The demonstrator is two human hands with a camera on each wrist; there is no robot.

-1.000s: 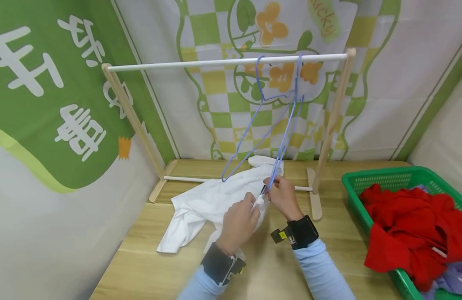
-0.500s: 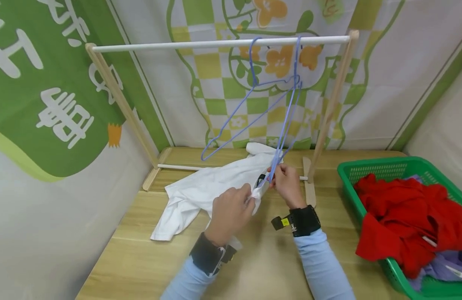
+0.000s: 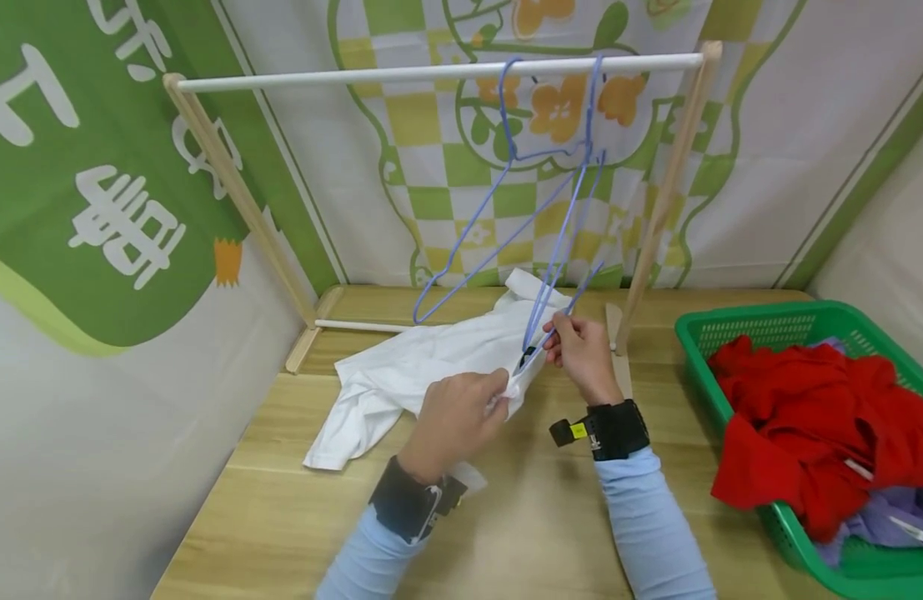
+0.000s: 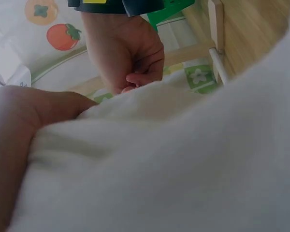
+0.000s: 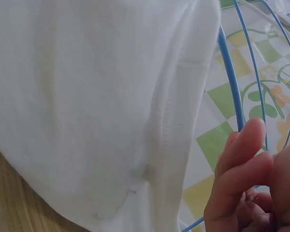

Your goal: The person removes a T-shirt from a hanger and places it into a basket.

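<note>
A white shirt (image 3: 431, 358) lies spread over the table under the rack, its near right end lifted. My left hand (image 3: 461, 412) grips the shirt's edge there and holds up an opening with a dark label inside. A blue wire hanger (image 3: 590, 108) hangs by its hook from the rail, and its lower end reaches into that opening. With thumb and fingers my right hand (image 3: 584, 354) pinches this hanger's wire; the right wrist view shows the wire (image 5: 231, 79) running down to the fingertips. White cloth fills most of the left wrist view and hides the left fingertips.
A second blue hanger (image 3: 471, 225) hangs to the left on the white rail (image 3: 356, 77) of the wooden rack. At the right stands a green basket (image 3: 689, 333) holding red clothing (image 3: 829, 417) and purple clothing (image 3: 881, 517). A printed cloth backdrop hangs behind.
The head view has tilted downward. The right hand has drawn part of the hanger to the right, so its wires stand wider apart, its lower end in the shirt. The left hand keeps its grip.
</note>
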